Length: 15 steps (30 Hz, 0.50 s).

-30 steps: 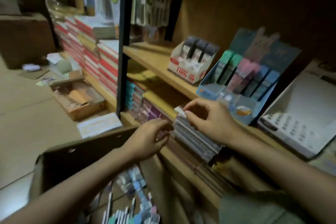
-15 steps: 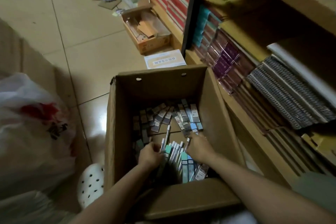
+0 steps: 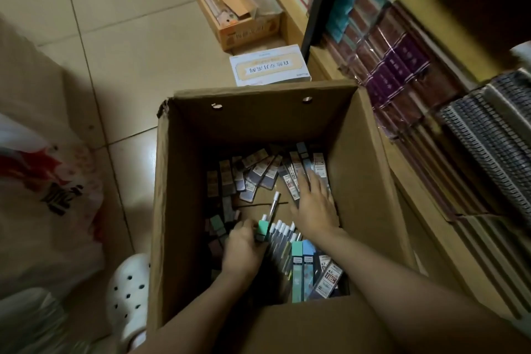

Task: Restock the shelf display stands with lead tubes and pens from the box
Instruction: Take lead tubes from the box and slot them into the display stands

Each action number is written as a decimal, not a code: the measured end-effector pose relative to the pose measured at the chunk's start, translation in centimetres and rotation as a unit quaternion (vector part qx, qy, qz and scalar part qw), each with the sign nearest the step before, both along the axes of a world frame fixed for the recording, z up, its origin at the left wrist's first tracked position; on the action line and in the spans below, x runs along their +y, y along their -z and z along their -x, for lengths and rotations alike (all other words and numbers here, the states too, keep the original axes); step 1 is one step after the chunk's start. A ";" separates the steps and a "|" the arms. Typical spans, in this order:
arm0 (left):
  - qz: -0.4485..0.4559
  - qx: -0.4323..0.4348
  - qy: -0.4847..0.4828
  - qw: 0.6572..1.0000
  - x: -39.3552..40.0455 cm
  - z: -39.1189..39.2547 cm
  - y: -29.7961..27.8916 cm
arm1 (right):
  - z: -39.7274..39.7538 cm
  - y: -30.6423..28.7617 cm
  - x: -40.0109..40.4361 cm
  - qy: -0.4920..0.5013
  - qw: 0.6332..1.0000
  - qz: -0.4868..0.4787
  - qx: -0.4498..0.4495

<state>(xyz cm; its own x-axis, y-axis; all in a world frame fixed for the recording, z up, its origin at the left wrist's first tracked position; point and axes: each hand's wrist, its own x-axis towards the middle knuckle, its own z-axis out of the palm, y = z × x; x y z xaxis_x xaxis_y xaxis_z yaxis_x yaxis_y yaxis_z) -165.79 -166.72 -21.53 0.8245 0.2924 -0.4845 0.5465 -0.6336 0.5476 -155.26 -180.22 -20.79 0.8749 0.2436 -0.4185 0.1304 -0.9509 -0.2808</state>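
My left hand [image 3: 242, 250] clenched green-capped lead tube [image 3: 262, 229], stockpiling; right hand [image 3: 314, 211], fingers released, raked far tubes in brown cardboard box [image 3: 370, 169].

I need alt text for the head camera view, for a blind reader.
Two bare hands reach into an open brown cardboard box of lead tubes: the left hand grips a mint-green tube, the right hand lies flat, fingers spread.

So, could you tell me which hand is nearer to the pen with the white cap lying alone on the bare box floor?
Left. The left hand holds a green-topped tube just below the white-capped pen; the right hand lies flat farther off, to its right.
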 end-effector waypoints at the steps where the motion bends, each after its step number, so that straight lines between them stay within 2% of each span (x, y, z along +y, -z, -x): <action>1: 0.018 0.000 -0.022 1.000 0.0 -0.1 0.1 | -0.6 0.3 0.1 -0.008 1.000 0.002 -0.005; 6: 0.057 -0.017 -0.109 0.992 -0.2 -1.0 0.3 | -0.9 1.2 0.5 -0.045 0.998 0.048 0.014; 9: 0.096 -0.038 -0.166 0.981 -0.1 -1.9 0.3 | 0.6 1.2 0.6 -0.048 0.998 0.032 0.025; 15: 0.248 -0.066 -0.294 0.921 -0.4 -3.4 0.2 | 2.5 1.2 0.7 -0.050 0.998 0.037 -0.007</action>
